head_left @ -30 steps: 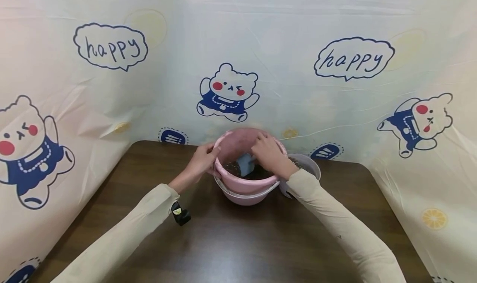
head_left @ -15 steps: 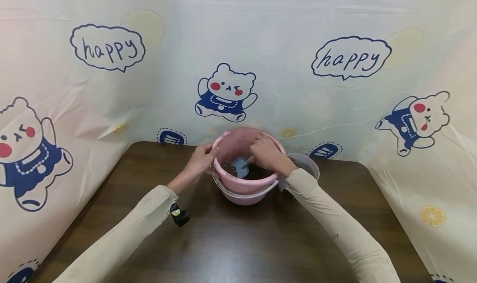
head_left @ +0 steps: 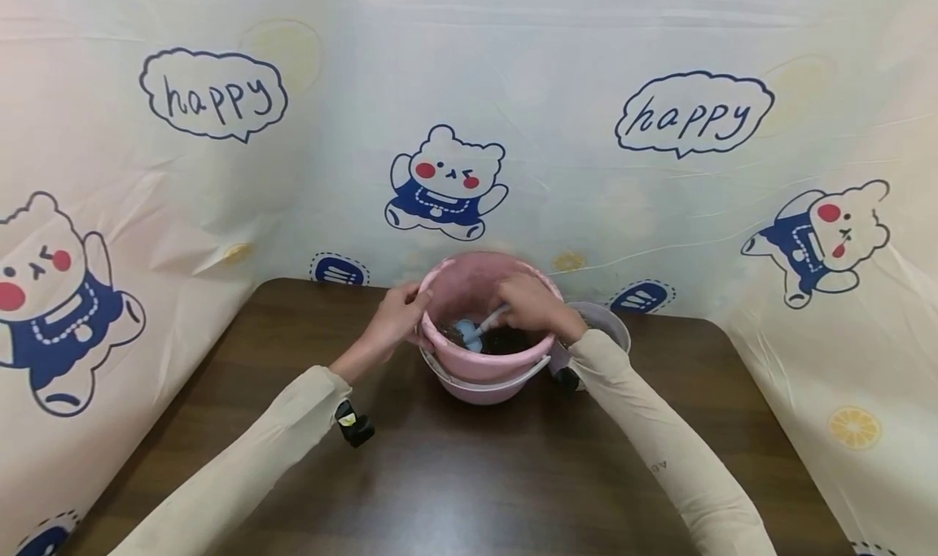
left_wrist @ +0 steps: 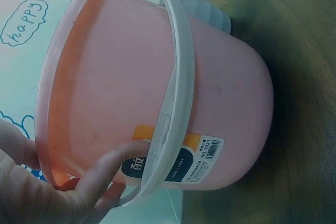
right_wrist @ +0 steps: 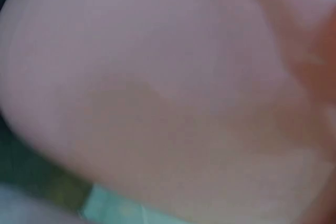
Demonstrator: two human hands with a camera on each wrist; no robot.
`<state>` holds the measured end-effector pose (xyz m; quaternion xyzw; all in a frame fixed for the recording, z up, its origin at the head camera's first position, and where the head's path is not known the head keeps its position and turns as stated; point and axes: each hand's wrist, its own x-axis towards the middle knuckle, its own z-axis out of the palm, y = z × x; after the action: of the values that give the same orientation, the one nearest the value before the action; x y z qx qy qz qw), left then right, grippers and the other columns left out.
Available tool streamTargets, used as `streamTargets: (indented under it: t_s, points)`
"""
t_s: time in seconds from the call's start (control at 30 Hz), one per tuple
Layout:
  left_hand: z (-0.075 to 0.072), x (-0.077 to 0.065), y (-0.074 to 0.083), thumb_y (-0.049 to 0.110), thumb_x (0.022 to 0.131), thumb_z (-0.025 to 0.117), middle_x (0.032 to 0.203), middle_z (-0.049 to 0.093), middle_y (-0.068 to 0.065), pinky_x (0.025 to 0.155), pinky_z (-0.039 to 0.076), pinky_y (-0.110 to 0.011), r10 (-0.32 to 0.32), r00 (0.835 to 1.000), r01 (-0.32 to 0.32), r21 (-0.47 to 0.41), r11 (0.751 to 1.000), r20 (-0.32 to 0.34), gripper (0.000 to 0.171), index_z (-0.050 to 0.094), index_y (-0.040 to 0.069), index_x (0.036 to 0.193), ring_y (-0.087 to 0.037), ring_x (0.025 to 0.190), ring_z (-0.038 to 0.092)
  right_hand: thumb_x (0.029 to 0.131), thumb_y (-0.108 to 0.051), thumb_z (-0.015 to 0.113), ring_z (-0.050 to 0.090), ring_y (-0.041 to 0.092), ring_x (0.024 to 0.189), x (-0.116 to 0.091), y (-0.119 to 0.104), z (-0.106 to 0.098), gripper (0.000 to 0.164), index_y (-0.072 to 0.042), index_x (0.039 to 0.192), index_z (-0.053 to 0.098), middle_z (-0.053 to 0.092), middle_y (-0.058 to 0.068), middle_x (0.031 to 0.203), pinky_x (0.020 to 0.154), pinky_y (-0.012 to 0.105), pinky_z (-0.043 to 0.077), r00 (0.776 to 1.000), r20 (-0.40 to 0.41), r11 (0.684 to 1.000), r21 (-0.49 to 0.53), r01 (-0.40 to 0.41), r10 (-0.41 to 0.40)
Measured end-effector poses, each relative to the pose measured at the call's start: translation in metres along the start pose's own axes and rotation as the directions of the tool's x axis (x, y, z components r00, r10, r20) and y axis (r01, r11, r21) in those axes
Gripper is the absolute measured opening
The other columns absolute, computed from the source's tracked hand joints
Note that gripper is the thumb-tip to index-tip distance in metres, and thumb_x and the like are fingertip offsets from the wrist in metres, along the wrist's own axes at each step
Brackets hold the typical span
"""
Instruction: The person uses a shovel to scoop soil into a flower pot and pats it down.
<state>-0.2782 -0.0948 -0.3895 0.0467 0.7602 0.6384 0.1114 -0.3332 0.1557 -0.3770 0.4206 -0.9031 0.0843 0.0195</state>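
A pink bucket (head_left: 487,369) with a white handle band (left_wrist: 181,72) stands at the back of the table, dark soil (head_left: 507,341) inside it. My left hand (head_left: 392,321) grips its left rim; in the left wrist view that hand (left_wrist: 47,192) has the thumb near the bucket's label (left_wrist: 202,158). Inside the bucket, my right hand (head_left: 535,304) holds the pale handle of a small blue shovel (head_left: 467,334). The shovel's blade is at the soil on the left side, its lower edge hidden. Blurred pink bucket wall (right_wrist: 157,77) fills most of the right wrist view.
A grey bucket (head_left: 604,321) stands just right of the pink one, partly covered by the right forearm. Behind the brown wooden table (head_left: 440,475) hangs a printed curtain (head_left: 557,133), close to the buckets.
My right hand has sunk lower into the bucket. The shovel blade has shifted left and down and turned, showing less of its face. My left hand stays on the rim.
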Motion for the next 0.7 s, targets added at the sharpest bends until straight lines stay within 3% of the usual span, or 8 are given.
streamTargets:
  t_s: [0.2,0.27,0.47,0.7]
  points:
    - [0.002,0.002,0.002,0.020,0.114,0.043,0.150,0.047,-0.033,0.065,0.069,-0.043,0.010,1.000,-0.010,-0.018,1.000,0.003,0.049,0.040,-0.003,0.157,-0.035,0.090,0.072,0.086,-0.015,0.086,0.068,0.024,0.095,-0.003,-0.006,0.002,0.009,-0.012,0.094,0.083,0.077,0.001,0.092,0.096,0.045,0.056,0.994,0.048,0.993,-0.074,-0.092,0.096]
    - [0.002,0.002,0.002,0.020,0.114,0.043,0.150,0.047,-0.033,0.065,0.069,-0.043,0.008,1.000,-0.008,-0.017,1.000,0.006,0.049,0.040,-0.003,0.157,-0.036,0.093,0.071,0.086,-0.009,0.084,0.067,0.024,0.098,-0.005,-0.009,0.002,0.011,-0.012,0.096,0.081,0.076,0.003,0.095,0.100,0.049,0.054,0.991,0.064,0.990,-0.086,-0.111,0.116]
    - [0.001,0.000,0.003,0.020,0.114,0.042,0.151,0.046,-0.033,0.065,0.069,-0.041,0.002,1.000,-0.002,-0.008,1.000,0.009,0.050,0.038,-0.003,0.158,-0.048,0.106,0.068,0.087,0.002,0.075,0.063,0.029,0.107,-0.007,-0.014,0.004,0.013,-0.007,0.098,0.075,0.074,0.008,0.100,0.107,0.062,0.049,0.991,0.095,0.987,-0.137,-0.081,0.094]
    - [0.001,0.000,0.002,0.020,0.114,0.042,0.151,0.046,-0.033,0.066,0.069,-0.042,-0.001,1.000,0.001,0.001,1.000,0.006,0.050,0.037,-0.003,0.158,-0.047,0.107,0.068,0.087,0.002,0.076,0.061,0.030,0.109,-0.009,-0.009,0.001,0.013,-0.006,0.096,0.077,0.073,0.009,0.100,0.105,0.062,0.049,0.994,0.075,0.992,-0.109,-0.067,0.076]
